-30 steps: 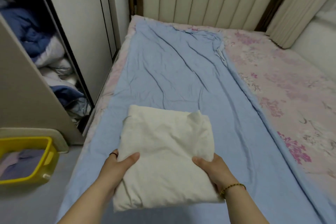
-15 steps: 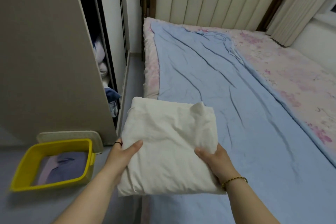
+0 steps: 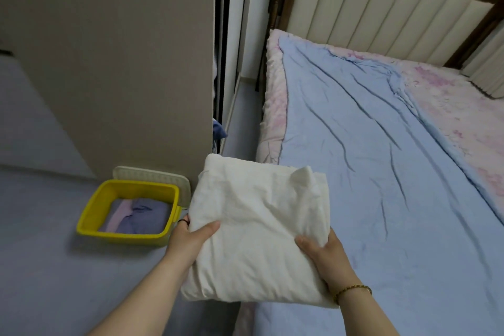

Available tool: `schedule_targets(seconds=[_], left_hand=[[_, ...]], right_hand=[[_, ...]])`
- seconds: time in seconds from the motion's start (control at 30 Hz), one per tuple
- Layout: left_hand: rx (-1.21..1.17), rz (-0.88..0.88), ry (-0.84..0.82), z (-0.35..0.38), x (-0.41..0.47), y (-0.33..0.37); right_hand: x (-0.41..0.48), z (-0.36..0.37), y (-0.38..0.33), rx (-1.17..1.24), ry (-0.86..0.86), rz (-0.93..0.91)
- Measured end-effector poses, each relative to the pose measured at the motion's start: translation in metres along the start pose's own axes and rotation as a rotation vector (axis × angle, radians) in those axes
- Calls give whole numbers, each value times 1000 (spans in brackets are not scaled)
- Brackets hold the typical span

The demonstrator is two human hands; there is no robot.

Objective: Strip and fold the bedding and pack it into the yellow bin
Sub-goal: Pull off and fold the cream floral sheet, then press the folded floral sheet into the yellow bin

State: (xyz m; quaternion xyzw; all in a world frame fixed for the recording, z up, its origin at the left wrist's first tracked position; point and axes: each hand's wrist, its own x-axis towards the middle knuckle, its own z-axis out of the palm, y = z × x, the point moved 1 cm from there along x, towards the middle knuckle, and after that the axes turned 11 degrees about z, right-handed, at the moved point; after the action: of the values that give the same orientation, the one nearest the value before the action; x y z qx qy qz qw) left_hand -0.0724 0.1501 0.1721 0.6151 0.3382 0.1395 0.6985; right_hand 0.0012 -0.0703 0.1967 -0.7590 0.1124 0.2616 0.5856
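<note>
Beside the bed [image 3: 368, 172], we are gripping the folded white sheet [image 3: 259, 232] with our left hand [image 3: 191, 237] and right hand [image 3: 324, 256], just right of the bin [image 3: 90, 215] on the floor.

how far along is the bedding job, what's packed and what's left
Done: folded purple and pink cloth already lies in the yellow bin. In hand: a folded white piece, held by the left hand and right hand near the bin, not yet in it. Left: the blue sheet lies spread over a pink floral cover, both unfolded.
</note>
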Motion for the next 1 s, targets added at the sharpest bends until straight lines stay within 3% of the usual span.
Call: schedule_targets(seconds=[0.17, 0.37, 0.6, 0.8, 1.0], left_hand=[[-35, 17, 116, -39, -1, -6], [-26, -5, 128, -74, 42, -11], [56, -44, 147, -176, 188, -16], [164, -75, 143, -245, 280, -20], [234, -106, 220, -282, 341, -80]], right_hand=[[-4, 39, 6, -33, -62, -26], [11, 92, 0, -48, -62, 18], [90, 237, -26, -110, -18, 81], [148, 339, -36, -98, -56, 237], [219, 411, -1, -189, -93, 237]])
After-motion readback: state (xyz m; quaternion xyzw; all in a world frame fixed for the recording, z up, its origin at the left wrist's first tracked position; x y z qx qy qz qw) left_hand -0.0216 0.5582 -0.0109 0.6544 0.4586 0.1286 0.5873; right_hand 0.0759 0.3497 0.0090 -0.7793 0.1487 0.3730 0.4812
